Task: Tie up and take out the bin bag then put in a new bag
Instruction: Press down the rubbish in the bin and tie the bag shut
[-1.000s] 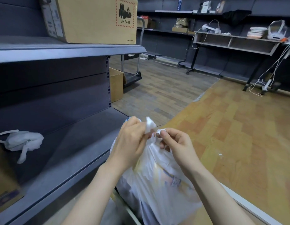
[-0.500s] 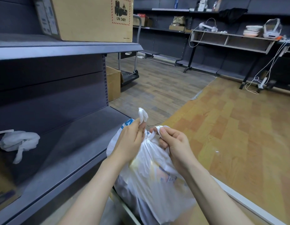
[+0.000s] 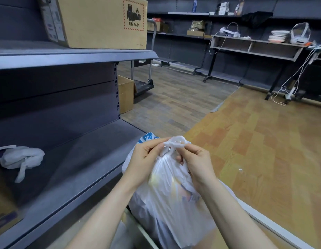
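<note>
A full white plastic bin bag (image 3: 167, 200) hangs low in the middle of the view, its neck gathered at the top. My left hand (image 3: 147, 159) pinches one twisted handle of the bag from the left. My right hand (image 3: 195, 160) pinches the other handle from the right, and the two handles cross in a loop (image 3: 176, 142) between my fingertips. Coloured rubbish shows faintly through the plastic. The bin itself is hidden under the bag; only a pale rim (image 3: 145, 232) shows below. A crumpled white bag (image 3: 19, 158) lies on the grey lower shelf at the left.
Grey metal shelving (image 3: 80, 56) runs along the left, with a large cardboard box (image 3: 95, 22) on the upper shelf. A smaller box (image 3: 125, 94) and a platform trolley (image 3: 143, 83) stand on the floor behind. Shelves, a table and trailing cables (image 3: 289, 83) line the far wall.
The handle end that stuck up above my left hand has been brought down and across. Both hands have drawn closer, forming a loop at the bag's neck.
</note>
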Available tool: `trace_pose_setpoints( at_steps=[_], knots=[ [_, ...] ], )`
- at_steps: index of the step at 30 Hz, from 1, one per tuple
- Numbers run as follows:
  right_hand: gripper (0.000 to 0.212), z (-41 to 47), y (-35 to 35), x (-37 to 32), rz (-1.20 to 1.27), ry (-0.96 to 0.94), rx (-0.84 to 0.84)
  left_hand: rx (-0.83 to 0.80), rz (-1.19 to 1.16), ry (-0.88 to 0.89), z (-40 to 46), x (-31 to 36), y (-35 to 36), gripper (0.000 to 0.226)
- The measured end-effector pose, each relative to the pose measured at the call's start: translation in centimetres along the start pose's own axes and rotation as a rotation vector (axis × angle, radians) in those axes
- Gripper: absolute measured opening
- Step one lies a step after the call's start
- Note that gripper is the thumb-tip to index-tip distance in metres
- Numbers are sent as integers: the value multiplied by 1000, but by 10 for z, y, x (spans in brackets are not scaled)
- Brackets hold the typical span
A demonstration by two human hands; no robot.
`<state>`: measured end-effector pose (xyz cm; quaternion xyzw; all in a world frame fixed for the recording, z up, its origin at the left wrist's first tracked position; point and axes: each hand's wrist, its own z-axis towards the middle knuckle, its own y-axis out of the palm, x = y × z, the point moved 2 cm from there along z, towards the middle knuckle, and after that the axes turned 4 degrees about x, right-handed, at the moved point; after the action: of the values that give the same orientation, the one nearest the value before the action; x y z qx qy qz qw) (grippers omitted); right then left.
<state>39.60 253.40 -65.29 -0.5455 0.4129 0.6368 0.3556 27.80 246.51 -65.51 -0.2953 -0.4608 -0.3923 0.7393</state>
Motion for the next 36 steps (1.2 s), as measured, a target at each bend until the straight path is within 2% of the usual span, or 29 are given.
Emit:
trace_pose_setpoints(
  at_steps=[3, 5, 8, 11, 16, 20, 26, 28, 31, 34, 36],
  knots=[
    [38, -3, 7, 3, -81, -15, -26, -25, -83, -30, -2, 3, 2, 31],
    [39, -7, 12, 4, -115, -25, -108, -30, -117, -43, -1, 4, 1, 29],
    [15, -12, 16, -2, -33, -30, -199, -74, -179, -81, -1, 2, -2, 12],
    [29, -14, 15, -1, -10, -12, -120, -144, -156, -128, 0, -2, -2, 20],
    [22, -12, 11, 0, 75, 9, 7, -203, -133, -275, 4, -5, -7, 21],
    [13, -12, 12, 0, 1, -92, -48, -160, -167, -455, 5, -9, -22, 36],
    [14, -15, 11, -10, -249, -253, -104, -49, -273, -507, 4, -8, -22, 25],
    [8, -14, 11, -11, -256, -245, -91, -51, -289, -508, 3, -7, -22, 24],
    [20, -13, 8, -10, -197, -147, -91, -57, -326, -515, 3, -6, -22, 24],
    [6, -11, 8, -12, -160, -144, -102, -54, -349, -516, 3, -6, -21, 23],
    [13, -12, 10, -13, -140, -133, -94, -38, -368, -530, 3, -6, -20, 23]
  ],
)
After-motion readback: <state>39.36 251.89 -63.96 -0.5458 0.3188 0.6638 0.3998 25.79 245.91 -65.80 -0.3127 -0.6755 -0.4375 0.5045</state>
